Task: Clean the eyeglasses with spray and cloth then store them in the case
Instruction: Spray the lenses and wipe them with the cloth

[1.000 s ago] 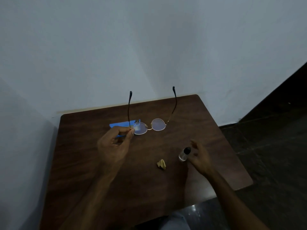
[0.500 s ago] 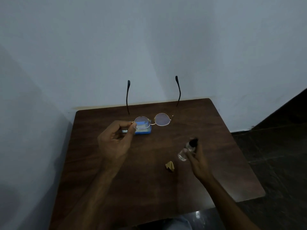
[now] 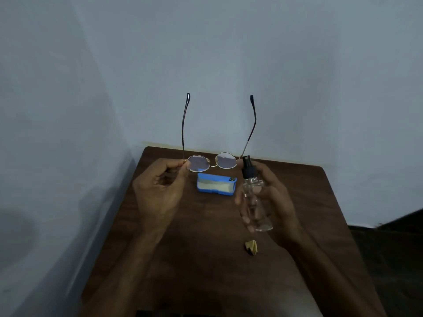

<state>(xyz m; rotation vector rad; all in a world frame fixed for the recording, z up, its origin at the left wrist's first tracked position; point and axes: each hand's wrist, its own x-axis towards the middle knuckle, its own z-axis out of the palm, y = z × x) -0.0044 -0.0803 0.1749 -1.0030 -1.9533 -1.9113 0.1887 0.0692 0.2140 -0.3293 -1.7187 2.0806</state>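
My left hand (image 3: 158, 193) pinches the left hinge of the round gold-rimmed eyeglasses (image 3: 211, 160), held in the air above the table with both temples unfolded and pointing away from me. My right hand (image 3: 272, 197) grips a clear spray bottle (image 3: 254, 197) with a black nozzle, raised upright just to the right of the right lens. The blue eyeglass case (image 3: 216, 185) lies open on the table below the glasses. A small crumpled yellow cloth (image 3: 251, 247) rests on the table nearer to me.
The brown wooden table (image 3: 206, 259) stands in a corner, with pale walls behind and to the left. Dark floor shows beyond the table's right edge.
My right hand has lifted the spray bottle off the table and brought it up beside the right lens. The glasses stay pinched in my left hand; the view has shifted.
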